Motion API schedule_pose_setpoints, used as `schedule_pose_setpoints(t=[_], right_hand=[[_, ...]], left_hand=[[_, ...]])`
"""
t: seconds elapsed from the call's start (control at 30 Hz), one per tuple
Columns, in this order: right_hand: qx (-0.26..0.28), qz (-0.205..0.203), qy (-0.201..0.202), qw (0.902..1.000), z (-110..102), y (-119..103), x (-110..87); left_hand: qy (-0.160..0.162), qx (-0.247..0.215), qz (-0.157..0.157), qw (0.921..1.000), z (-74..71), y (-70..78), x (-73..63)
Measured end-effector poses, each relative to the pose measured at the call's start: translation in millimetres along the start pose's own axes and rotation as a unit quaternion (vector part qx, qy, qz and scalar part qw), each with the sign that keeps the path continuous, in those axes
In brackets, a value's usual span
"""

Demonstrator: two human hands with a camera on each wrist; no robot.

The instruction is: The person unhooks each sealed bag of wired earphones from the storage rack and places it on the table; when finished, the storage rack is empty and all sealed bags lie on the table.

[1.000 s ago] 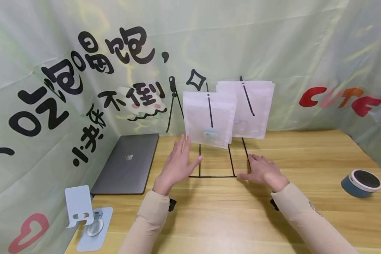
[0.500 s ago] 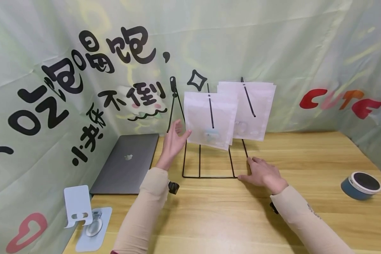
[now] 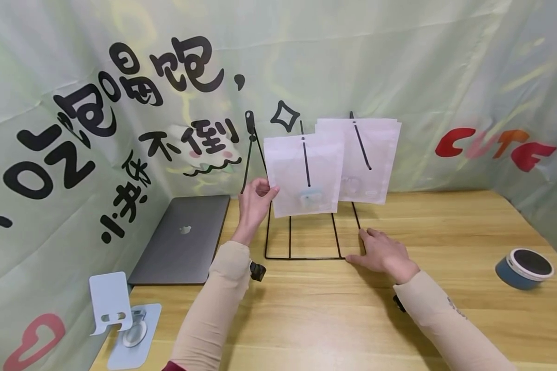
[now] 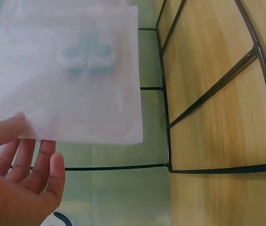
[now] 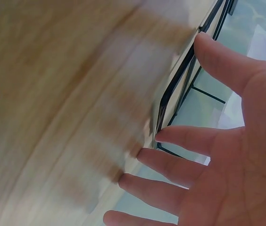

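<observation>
A black wire display rack (image 3: 313, 258) stands on the wooden table, with white translucent zip bags hung on its hooks. The front bag (image 3: 285, 165) hangs left of and nearer than the rear bag (image 3: 380, 154). My left hand (image 3: 254, 203) pinches the front bag's left edge. In the left wrist view the thumb lies on the bag's face (image 4: 76, 106) and the other fingers are behind its edge; a blurred pale-green item shows through. My right hand (image 3: 382, 251) touches the rack's front right base corner, thumb and index fingertips against the wire (image 5: 175, 84), fingers nearly straight.
A closed grey laptop (image 3: 181, 239) lies at the left, beside the cloth backdrop. Nearer stands a light-blue phone stand (image 3: 111, 301). A round blue-and-white device (image 3: 524, 269) sits at the table's right side.
My left hand has moved left and up from in front of the rack to the front bag's left edge and taken hold of it; the bag has swung slightly. My right hand stays at the rack's corner.
</observation>
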State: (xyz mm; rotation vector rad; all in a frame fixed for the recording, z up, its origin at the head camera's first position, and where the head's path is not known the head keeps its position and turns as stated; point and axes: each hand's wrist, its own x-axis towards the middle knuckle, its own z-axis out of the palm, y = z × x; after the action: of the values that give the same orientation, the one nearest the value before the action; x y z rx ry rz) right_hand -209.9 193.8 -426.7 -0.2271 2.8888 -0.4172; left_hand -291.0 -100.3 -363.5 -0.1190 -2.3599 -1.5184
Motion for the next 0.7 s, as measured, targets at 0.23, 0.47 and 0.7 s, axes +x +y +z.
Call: schedule_pose_setpoints(t=[0.23,0.47,0.7], right_hand=[[0.003,0.000,-0.001,1.0000,-0.2,0.5,0.3],[0.004,0.000,0.002,1.0000,-0.7,0.2,-0.1],[0.005,-0.001,0.002,1.0000,0.1,-0.1,-1.2]], left_hand=[[-0.007,0.014,-0.008,0.9998,-3.9,0.8,-0.7],[-0.005,0.004,0.001,1.0000,-9.6,1.7,-5.4],[-0.010,-0.034,-0.003,0.9994,-13.9,3.4,-17.2]])
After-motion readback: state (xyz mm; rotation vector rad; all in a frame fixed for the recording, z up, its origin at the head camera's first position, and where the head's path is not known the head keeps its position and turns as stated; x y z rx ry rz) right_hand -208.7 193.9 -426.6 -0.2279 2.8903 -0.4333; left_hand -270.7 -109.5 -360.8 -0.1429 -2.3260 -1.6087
